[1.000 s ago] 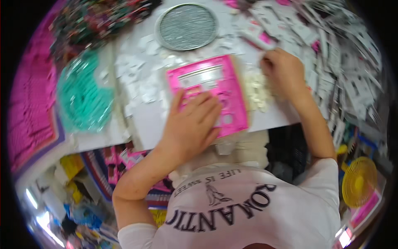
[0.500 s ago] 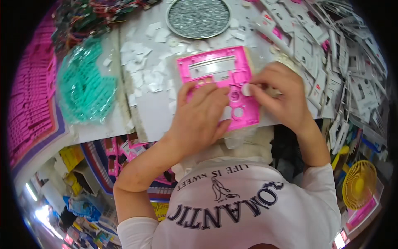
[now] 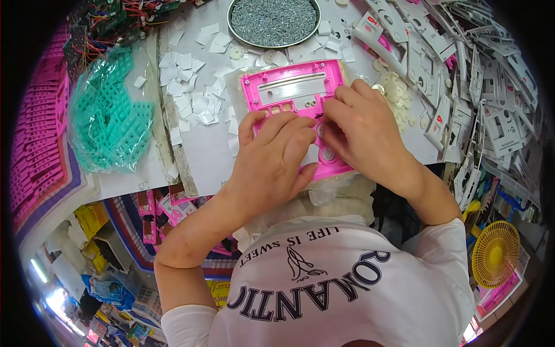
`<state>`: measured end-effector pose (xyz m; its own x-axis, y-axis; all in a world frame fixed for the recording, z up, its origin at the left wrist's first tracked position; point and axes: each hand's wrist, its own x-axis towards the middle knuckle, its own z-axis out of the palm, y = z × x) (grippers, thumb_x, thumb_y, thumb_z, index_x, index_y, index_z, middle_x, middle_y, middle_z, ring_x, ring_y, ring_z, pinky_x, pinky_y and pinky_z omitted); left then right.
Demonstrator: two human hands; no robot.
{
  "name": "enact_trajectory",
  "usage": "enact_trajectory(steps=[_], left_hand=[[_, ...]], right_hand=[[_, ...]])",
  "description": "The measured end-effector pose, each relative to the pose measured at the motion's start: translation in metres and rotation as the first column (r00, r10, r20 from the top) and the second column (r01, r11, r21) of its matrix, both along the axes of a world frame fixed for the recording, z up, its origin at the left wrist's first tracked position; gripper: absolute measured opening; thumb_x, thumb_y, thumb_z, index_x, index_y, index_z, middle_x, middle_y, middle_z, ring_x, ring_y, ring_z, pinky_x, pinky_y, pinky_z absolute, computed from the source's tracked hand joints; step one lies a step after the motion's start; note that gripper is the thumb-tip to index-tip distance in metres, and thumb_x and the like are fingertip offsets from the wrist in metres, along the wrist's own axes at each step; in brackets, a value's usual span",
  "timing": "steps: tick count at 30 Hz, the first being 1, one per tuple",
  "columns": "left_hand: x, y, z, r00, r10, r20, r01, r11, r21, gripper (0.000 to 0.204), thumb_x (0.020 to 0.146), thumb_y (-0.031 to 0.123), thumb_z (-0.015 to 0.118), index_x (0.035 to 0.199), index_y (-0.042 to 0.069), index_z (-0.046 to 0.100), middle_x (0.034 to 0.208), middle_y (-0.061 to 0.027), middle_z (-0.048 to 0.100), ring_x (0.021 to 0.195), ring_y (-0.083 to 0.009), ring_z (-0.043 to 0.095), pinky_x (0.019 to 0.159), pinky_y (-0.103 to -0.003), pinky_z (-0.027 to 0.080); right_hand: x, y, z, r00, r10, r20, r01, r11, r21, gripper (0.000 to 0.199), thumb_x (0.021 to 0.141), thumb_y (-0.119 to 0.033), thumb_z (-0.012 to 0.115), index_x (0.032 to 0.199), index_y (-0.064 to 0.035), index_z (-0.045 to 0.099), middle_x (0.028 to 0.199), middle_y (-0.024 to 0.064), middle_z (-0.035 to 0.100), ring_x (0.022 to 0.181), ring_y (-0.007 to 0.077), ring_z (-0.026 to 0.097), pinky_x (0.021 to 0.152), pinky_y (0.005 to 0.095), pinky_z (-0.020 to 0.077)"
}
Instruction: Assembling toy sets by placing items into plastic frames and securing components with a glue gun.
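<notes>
A pink plastic panel [image 3: 292,87] with a long window and round holes lies flat on the white table [image 3: 208,147] in front of me. My left hand [image 3: 274,159] rests on its lower left part, fingers curled over it. My right hand [image 3: 361,127] presses down with its fingertips on the panel's right middle, close to a round white button [image 3: 328,154] set in a hole. What my right fingertips pinch is hidden. A heap of small white discs [image 3: 399,92] lies just right of the panel.
A round metal dish of small screws [image 3: 273,20] stands behind the panel. Several white paper squares [image 3: 193,98] are scattered to its left. A bag of teal rubber pads [image 3: 110,118] lies at left, white plastic panels [image 3: 491,87] are piled at right, pink panels [image 3: 37,133] stacked far left.
My right hand came from the heap of discs at the right onto the pink panel. My left hand stayed on the panel, which now lies closer and straighter before me.
</notes>
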<state>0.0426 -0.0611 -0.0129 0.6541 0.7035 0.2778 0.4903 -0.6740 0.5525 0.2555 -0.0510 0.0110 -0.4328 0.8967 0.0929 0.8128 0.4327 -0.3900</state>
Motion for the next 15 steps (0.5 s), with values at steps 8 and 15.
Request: enact_trajectory(steps=[8, 15], left_hand=[[-0.001, -0.002, -0.001, 1.000, 0.019, 0.005, -0.019, 1.000, 0.010, 0.043, 0.081, 0.024, 0.078, 0.114, 0.008, 0.056, 0.124, -0.0071, 0.066, 0.117, -0.0282, 0.059, 0.104, -0.049, 0.031], [-0.011, 0.037, 0.017, 0.990, -0.117, 0.078, 0.128, 0.979, -0.156, 0.035, 0.083, 0.016, 0.077, 0.114, 0.007, 0.061, 0.117, -0.0067, 0.068, 0.099, -0.0247, 0.066, 0.094, -0.041, 0.044]], right_hand=[[-0.004, -0.005, -0.002, 0.995, -0.095, -0.002, 0.095, 0.995, 0.003, 0.015, 0.074, -0.013, 0.074, 0.082, -0.0077, 0.063, 0.085, 0.0065, 0.060, 0.087, 0.0292, 0.056, 0.075, 0.0439, 0.0422], [-0.001, -0.003, 0.000, 0.999, -0.044, 0.017, 0.043, 0.999, 0.015, 0.017, 0.075, -0.013, 0.075, 0.085, -0.0079, 0.063, 0.084, 0.0060, 0.060, 0.086, 0.0292, 0.056, 0.075, 0.0425, 0.0432]])
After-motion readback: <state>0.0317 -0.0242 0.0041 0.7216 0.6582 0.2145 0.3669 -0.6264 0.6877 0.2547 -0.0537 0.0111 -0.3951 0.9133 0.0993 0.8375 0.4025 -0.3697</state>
